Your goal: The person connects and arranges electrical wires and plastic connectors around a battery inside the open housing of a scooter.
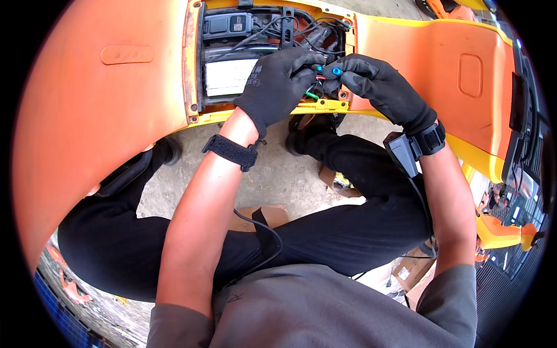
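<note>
Both my hands wear black gloves and meet over an opening in an orange and yellow vehicle body. My left hand (277, 81) is closed, its thumb and fingertips pinching a small cable connector with a blue end (319, 68). Close beside it, my right hand (377, 84) pinches a second small connector with a blue face (336, 71). The two connectors are apart. Just below the fingertips show a green wire end (312, 95) and a bit of red wire. Parts of both connectors and their cables are hidden by the gloves.
Inside the opening lie a dark box-shaped unit (227, 25), a white label (229, 78), a slotted black bracket (287, 28) and tangled black cables. Orange panels (406, 52) flank it. Beneath my legs is a concrete floor (255, 156) with cardboard (264, 217) on it.
</note>
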{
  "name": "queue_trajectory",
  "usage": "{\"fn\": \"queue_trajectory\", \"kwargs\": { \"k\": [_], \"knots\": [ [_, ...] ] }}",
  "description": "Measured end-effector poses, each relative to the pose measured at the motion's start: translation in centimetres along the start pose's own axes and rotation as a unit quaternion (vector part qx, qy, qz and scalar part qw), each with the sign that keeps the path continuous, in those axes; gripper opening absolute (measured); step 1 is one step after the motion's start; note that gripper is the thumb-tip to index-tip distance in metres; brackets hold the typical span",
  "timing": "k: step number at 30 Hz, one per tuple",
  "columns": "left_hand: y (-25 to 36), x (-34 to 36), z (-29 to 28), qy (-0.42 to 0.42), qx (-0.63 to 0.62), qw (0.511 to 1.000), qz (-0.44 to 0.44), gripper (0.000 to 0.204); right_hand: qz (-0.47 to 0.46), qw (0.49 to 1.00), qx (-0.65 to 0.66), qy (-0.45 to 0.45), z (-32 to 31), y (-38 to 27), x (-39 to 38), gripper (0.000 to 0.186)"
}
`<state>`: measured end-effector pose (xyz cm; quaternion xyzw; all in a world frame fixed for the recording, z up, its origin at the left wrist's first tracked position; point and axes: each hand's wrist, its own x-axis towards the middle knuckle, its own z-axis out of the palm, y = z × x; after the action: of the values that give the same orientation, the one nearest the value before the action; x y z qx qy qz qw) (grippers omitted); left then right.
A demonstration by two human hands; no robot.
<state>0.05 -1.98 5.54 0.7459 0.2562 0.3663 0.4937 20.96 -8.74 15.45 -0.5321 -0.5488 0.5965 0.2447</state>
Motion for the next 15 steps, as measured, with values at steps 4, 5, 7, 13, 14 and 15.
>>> {"fn": "queue_trajectory", "kwargs": {
  "k": [4, 5, 7, 13, 14, 15],
  "knots": [
    [0.1, 0.0, 0.1, 0.000, -0.017, 1.000, -0.018, 0.028, 0.004, 1.000, -0.016, 0.012, -0.1, 0.4, 0.0, 0.031],
    [0.1, 0.0, 0.1, 0.001, -0.022, 0.999, -0.023, 0.027, 0.015, 0.999, -0.044, 0.016, -0.2, 0.2, 0.0, 0.030],
    [0.2, 0.0, 0.0, 0.002, -0.004, 1.000, -0.016, 0.026, 0.019, 0.993, -0.105, 0.046, -0.2, -0.1, -0.1, 0.028],
    [0.2, 0.0, 0.1, -0.011, 0.037, 0.999, -0.008, 0.024, -0.008, 0.957, -0.261, 0.125, 0.7, -0.8, -0.3, 0.020],
    [0.0, -0.1, 0.1, -0.011, 0.046, 0.999, 0.000, 0.024, -0.014, 0.952, -0.280, 0.123, 0.8, -1.0, -0.2, 0.021],
    [-0.1, -0.1, 0.1, -0.013, 0.051, 0.999, 0.007, 0.024, -0.020, 0.946, -0.299, 0.120, 0.9, -1.0, -0.1, 0.022]
  ]
}}
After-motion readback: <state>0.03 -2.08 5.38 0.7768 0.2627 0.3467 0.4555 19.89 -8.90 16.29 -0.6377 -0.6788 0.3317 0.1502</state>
